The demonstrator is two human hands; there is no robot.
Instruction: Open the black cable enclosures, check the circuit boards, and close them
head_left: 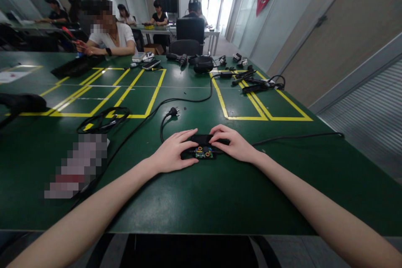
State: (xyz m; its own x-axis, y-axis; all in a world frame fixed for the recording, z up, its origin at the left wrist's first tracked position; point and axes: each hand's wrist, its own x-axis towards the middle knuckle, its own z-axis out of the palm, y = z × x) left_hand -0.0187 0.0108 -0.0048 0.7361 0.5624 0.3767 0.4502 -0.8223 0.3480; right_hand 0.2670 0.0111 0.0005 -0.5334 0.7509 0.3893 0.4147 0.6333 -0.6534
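Observation:
On the green table lies an opened black power adapter, its circuit board [204,152] bare and carrying two orange-ringed coils. My left hand [172,153] steadies the adapter's left end, thumb on the near side and forefinger on the far side, with the other fingers stretched forward. Just beyond the board is a black cover piece [201,138]. The fingers of my right hand [232,144] are bent together at its right end and seem to pinch it; their tips are partly hidden. Black cable runs out from both sides of the adapter, and a mains plug [173,112] lies beyond my left hand.
A coiled cable [105,120] and a blurred-out pale object [78,165] lie at left. Farther off are a drill [179,58], a black pouch [202,64], tangled cables [251,83] and yellow tape lines. A person in white [114,37] sits across the table.

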